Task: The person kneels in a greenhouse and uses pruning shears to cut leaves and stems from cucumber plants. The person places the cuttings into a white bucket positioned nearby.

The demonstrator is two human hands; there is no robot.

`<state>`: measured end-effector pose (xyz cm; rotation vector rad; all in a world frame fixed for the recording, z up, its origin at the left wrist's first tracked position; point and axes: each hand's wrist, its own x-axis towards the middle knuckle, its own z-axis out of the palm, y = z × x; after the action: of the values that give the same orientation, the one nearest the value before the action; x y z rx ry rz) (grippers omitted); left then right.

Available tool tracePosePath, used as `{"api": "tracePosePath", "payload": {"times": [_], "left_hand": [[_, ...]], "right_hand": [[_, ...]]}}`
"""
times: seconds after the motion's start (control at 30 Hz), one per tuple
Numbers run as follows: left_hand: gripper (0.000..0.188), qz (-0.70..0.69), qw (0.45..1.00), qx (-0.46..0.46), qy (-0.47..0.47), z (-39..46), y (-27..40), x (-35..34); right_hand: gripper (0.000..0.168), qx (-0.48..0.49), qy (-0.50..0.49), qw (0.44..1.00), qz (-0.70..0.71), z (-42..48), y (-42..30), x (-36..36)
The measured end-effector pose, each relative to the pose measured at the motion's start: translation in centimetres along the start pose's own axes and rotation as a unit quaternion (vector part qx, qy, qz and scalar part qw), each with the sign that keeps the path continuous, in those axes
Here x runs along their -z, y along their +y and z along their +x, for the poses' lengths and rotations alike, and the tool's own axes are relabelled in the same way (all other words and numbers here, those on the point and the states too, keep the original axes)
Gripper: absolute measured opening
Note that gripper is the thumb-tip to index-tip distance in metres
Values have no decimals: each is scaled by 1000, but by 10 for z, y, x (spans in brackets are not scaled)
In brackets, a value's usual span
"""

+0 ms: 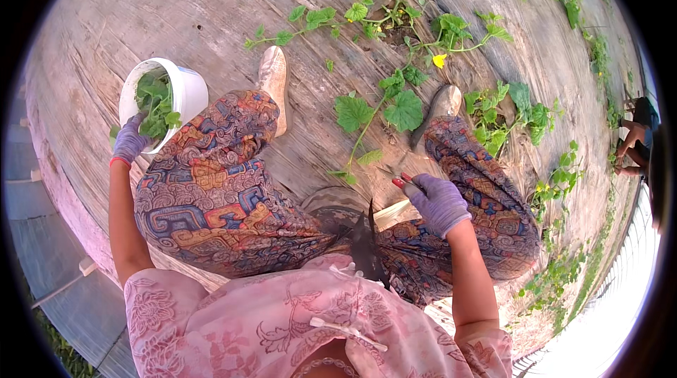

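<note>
My left hand (132, 137), in a purple knitted glove with a red cuff, reaches to the mouth of a white plastic bucket (189, 93). Its fingers are at the green leaves (154, 100) inside; whether they grip them or the rim is unclear. The bucket tilts with its opening towards the left. My right hand (439, 202), gloved alike, is closed around a small cutting tool with red handles (400, 180), whose thin blades point up and left. Just beyond the tool lies a vine tip (349, 174) of a cucurbit plant with broad leaves (403, 111).
Wrinkled plastic mulch film (211, 23) covers the ground. Vines with a yellow flower (439, 60) spread ahead, and more plants (492, 113) grow at the right. My shoes (274, 76) stand either side of the near vine. Another person (632, 140) is at the far right edge.
</note>
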<state>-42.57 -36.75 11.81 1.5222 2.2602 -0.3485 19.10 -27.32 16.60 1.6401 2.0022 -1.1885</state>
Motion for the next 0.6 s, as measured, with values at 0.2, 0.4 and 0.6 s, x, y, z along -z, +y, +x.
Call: {"api": "tracePosePath", "payload": {"times": [0.2, 0.4, 0.6], "left_hand": [[46, -209, 925, 156, 276, -36, -38, -5], [33, -550, 772, 2, 318, -104, 118, 76], [32, -458, 807, -180, 325, -175, 210, 103]], "right_hand": [[39, -103, -14, 993, 52, 61, 11, -45], [36, -243, 49, 862, 442, 105, 62, -102], [35, -258, 62, 808, 526, 122, 47, -103]]}}
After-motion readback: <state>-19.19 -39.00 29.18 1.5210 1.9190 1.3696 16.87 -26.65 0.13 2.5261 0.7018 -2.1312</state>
